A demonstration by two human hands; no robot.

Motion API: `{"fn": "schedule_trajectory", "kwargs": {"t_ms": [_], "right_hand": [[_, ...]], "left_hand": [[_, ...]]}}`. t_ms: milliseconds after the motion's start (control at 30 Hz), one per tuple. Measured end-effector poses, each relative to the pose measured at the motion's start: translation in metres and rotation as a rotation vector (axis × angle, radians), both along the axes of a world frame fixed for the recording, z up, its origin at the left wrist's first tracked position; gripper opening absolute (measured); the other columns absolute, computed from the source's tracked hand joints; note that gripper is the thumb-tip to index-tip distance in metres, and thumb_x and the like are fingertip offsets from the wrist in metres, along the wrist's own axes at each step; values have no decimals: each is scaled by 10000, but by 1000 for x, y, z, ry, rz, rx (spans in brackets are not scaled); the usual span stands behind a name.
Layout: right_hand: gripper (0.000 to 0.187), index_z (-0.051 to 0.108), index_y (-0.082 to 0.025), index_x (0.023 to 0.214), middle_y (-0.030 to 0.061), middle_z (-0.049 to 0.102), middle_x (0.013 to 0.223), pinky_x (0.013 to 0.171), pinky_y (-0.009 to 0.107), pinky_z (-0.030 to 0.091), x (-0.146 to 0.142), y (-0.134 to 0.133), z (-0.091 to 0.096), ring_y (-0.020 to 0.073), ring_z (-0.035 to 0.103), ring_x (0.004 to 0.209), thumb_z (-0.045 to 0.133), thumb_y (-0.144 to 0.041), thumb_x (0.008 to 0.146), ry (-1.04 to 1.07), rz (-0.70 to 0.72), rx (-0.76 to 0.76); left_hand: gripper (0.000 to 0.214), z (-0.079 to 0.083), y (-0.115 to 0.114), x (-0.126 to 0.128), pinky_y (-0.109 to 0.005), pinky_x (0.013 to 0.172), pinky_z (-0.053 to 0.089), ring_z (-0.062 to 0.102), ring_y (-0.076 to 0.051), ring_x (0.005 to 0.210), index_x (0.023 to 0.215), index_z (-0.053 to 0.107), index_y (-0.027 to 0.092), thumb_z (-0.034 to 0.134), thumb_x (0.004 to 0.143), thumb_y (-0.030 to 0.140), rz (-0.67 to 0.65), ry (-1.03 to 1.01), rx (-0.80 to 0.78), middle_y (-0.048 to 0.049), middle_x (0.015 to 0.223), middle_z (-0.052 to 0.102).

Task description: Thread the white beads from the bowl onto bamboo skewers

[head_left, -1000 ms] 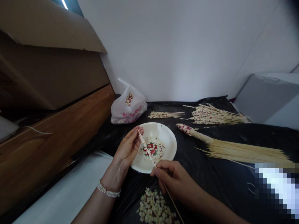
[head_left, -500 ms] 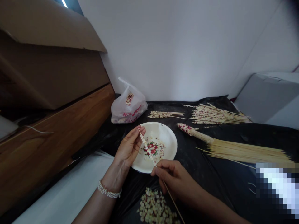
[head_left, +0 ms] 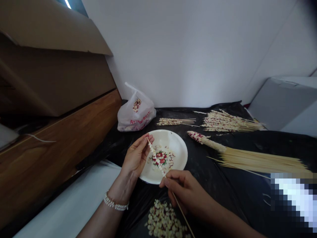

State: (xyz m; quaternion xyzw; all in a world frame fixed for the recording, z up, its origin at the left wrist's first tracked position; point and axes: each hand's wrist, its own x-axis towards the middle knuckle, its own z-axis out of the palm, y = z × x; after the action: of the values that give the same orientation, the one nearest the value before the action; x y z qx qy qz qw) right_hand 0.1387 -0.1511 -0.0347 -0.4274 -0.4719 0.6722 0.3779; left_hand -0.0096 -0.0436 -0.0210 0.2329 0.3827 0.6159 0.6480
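Pale corn kernels are threaded along the upper part of a bamboo skewer (head_left: 183, 214), which slants over the bowl. My right hand (head_left: 182, 187) is closed around the skewer just below the lowest kernels. At the skewer's pointed tip, the thumb and fingers of my left hand (head_left: 136, 153) are pinched on what looks like a small kernel, mostly hidden by the fingertips. Beneath is a white bowl (head_left: 182, 148) with a painted red flower and loose kernels scattered inside. A pile of yellowish and dark-red kernels (head_left: 165, 220) lies in front of the bowl on black plastic.
Behind the bowl stand a white plastic bag (head_left: 136, 115) and a few filled skewers (head_left: 169, 121). To the right lie a larger stack of filled skewers (head_left: 220, 121), a corn cob (head_left: 206, 140) and many bare skewers (head_left: 262, 159). A cardboard box (head_left: 54, 72) rises at left.
Both hands and the skewer stay almost where they were. Only a very slight shift of the whole view shows.
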Motion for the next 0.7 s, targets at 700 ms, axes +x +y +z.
{"fn": "schedule_trajectory", "kwargs": {"t_ms": [700], "right_hand": [[210, 624, -153, 789, -63, 481, 446, 412, 177, 271, 0, 0, -4, 59, 364, 384, 505, -286, 898, -126, -11, 125]], "left_hand": [[146, 7, 1, -2, -208, 603, 576, 707, -134, 697, 939, 695, 127, 561, 907, 177, -105, -166, -215, -61, 815, 742]]}}
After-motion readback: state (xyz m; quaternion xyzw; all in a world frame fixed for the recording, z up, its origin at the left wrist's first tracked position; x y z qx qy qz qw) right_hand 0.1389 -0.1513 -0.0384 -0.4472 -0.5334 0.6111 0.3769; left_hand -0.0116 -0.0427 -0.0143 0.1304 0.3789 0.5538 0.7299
